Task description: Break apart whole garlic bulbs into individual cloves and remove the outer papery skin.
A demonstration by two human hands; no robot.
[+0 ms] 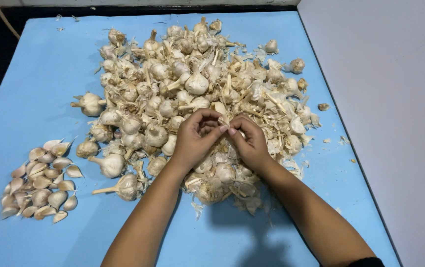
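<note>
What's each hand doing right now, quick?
Left hand: closed, fingertips pinching a garlic piece over the garlic pile.
Right hand: closed on the same piece.

Garlic heap (192,89) mid-table (44,69), clove pile (39,180) left, hands (222,141) over heap

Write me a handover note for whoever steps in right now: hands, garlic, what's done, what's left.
Left hand and right hand: together over the pile, fingertips pinching a small garlic piece, mostly hidden.
Garlic bulb pile: large heap mid-table, whole bulbs mixed with loose papery skins.
Done: small heap of separated cloves at the left on the blue table.
Left: most bulbs are whole.
</note>
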